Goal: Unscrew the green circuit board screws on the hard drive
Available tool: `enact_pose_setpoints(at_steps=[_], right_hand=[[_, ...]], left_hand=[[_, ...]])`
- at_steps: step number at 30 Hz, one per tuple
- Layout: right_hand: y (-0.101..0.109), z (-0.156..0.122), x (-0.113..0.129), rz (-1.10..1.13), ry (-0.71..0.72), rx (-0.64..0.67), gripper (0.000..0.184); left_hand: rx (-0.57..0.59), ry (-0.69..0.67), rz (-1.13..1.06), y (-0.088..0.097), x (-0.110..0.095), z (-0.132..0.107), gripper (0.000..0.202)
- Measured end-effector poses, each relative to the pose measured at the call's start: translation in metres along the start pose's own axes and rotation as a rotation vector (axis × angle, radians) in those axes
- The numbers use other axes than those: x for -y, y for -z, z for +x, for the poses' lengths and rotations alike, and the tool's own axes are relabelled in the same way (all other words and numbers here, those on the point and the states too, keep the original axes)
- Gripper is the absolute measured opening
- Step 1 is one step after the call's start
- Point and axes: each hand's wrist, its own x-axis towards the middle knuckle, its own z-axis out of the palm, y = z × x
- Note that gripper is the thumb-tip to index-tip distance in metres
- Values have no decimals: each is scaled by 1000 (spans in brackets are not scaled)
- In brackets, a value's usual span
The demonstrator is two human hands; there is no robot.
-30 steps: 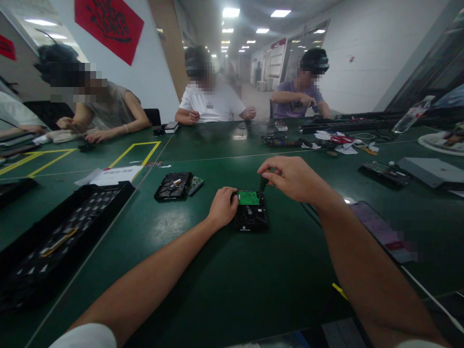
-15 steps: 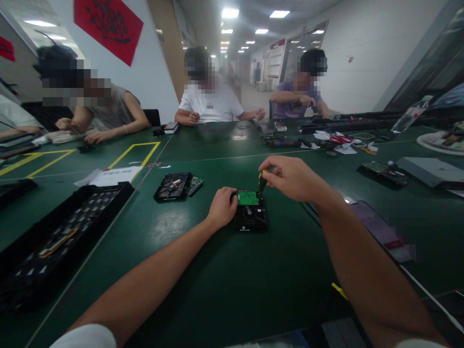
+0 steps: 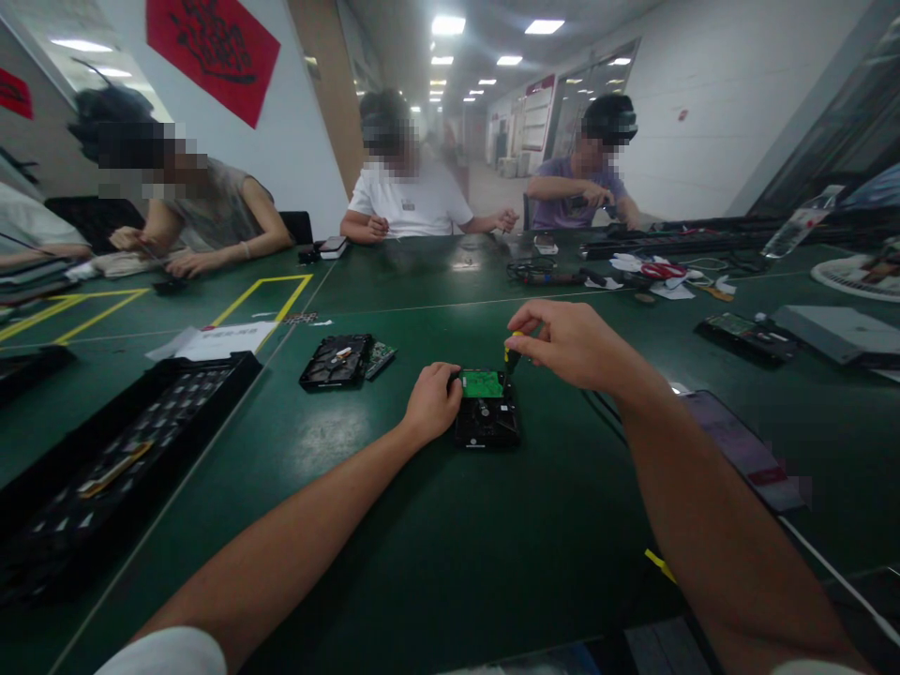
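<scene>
A black hard drive (image 3: 487, 419) with a green circuit board (image 3: 482, 382) on top lies on the green table (image 3: 436, 544) in front of me. My left hand (image 3: 431, 401) is closed on the drive's left edge and holds it flat. Above the drive's far right corner, my right hand (image 3: 568, 343) pinches a small screwdriver (image 3: 513, 353) with a black and yellow handle, tip pointing down at the board.
A second opened drive (image 3: 336, 360) with a loose board (image 3: 381, 356) lies to the left. A black tray (image 3: 105, 459) fills the near left. A phone (image 3: 738, 448) lies to the right. Three other people sit across the table, with cables and tools near them.
My right hand has turned a little on the screwdriver, and its yellow end now shows between the fingers. My left hand and the drive have stayed in place.
</scene>
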Motion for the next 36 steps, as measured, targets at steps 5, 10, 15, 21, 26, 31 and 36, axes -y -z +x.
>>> enact_pose_setpoints(at_steps=[5,10,15,21,26,31,36], right_hand=[[-1,0,0,-35,2,13,17],[-4,2,0,-28,58,7,21],[-3,2,-1,-9,103,35,18],[-3,1,-4,0,1,-46,17],[-4,0,-3,-37,18,-26,13],[-3,1,1,31,27,12,15],[-1,1,0,38,31,40,20]], left_hand=[[6,3,6,0,0,0,28],[4,-3,8,-1,-1,1,28],[3,-1,1,0,-1,0,28],[3,5,3,1,-2,0,29],[1,6,-1,0,-1,0,28],[5,5,2,1,-2,0,29],[7,5,6,0,-2,1,28]])
